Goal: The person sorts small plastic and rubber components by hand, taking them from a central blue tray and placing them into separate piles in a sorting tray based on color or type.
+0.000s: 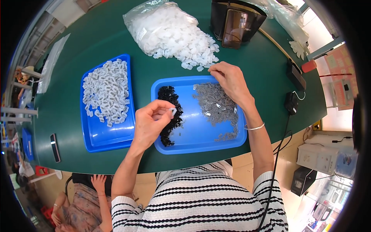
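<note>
Over the light-blue tray point(195, 133), a white clip point(173, 111) is pinched by the left hand point(148, 121); the right hand point(230, 80) is narrowed, contents unclear

Two blue trays point(193, 123), three heaps point(216, 102) inside, one spilling bag point(160, 25), one black container point(253, 23), two phones point(55, 147), one pale piece point(173, 111) in left fingers point(161, 104).

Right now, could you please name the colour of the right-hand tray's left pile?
The left pile is black, clearest in the head view.
</note>
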### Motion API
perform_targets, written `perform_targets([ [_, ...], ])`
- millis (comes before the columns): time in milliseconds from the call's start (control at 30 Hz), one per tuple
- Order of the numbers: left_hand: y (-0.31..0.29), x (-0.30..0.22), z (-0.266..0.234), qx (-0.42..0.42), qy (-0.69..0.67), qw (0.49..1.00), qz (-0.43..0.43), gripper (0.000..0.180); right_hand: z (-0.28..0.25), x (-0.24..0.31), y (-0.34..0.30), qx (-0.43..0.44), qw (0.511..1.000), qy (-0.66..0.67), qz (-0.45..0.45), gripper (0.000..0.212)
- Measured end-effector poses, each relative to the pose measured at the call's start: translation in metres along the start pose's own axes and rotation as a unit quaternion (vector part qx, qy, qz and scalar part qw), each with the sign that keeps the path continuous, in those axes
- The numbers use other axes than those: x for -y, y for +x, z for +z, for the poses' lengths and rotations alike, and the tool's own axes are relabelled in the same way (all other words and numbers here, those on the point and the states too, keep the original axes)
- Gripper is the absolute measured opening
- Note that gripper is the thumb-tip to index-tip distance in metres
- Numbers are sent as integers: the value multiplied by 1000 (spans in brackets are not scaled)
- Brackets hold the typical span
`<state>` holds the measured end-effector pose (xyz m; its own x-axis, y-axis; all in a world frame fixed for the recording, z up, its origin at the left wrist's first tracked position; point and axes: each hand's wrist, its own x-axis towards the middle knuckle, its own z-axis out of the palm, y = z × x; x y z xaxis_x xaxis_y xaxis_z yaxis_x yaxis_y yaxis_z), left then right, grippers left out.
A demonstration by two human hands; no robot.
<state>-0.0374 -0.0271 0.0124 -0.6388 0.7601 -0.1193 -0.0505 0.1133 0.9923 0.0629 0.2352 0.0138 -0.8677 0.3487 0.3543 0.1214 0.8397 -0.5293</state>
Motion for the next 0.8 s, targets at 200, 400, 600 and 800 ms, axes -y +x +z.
perform_targets([
  [200, -1, 2, -1, -11, -10, 1000, -28, 11, 18, 15, -20, 54, 995, 14, -79, 9],
  [400, 3, 3, 3, 1, -54, 998, -32, 12, 41, 31, -25, 114, 985, -77, -106, 9],
  [600, 1, 5, 1, -1, -60, 998, -35, 12, 51, 32, -28, 104, 986, -51, -119, 4],
  [800, 5, 8, 7, 3, -63, 997, -36, 11, 59, 36, -32, 96, 984, -69, -135, 7],
])
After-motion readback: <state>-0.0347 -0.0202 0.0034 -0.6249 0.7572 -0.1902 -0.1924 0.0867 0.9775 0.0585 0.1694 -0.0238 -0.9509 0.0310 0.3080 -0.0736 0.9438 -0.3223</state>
